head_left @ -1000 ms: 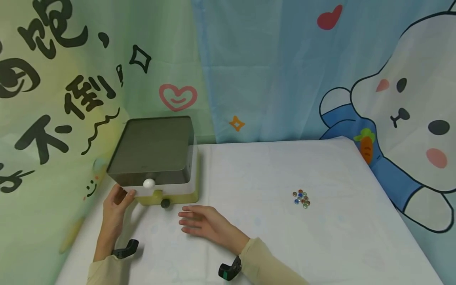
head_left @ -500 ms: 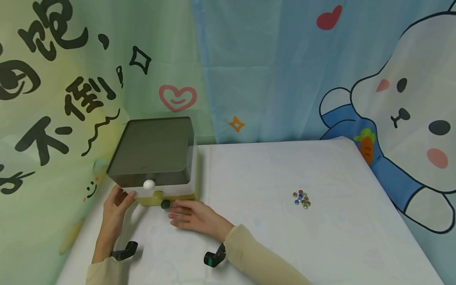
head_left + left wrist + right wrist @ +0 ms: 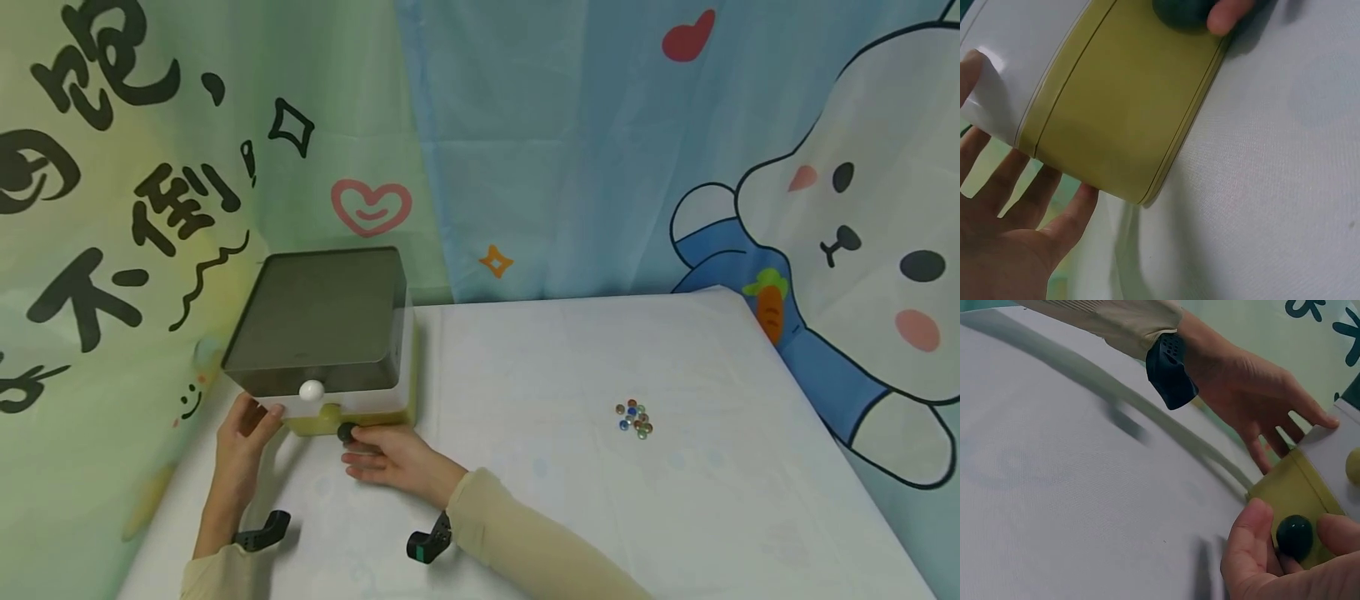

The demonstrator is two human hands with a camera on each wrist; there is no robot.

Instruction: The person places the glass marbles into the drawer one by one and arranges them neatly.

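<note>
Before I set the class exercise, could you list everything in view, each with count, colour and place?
Three-tier rectangular box: one, grey, white and olive, at left
Round knobs: three, white, olive and dark green, box front
Small round glassy beads: about ten, mixed colours, right of box
Cloth-covered table: one, white, under box
Printed fabric backdrop: at least one sheet, green and blue, behind table
Wrist devices: two, black, one per wrist
Sleeves: two, beige, on forearms
Left hand: one, bare, at box corner
Right hand: one, bare, at dark green knob
</note>
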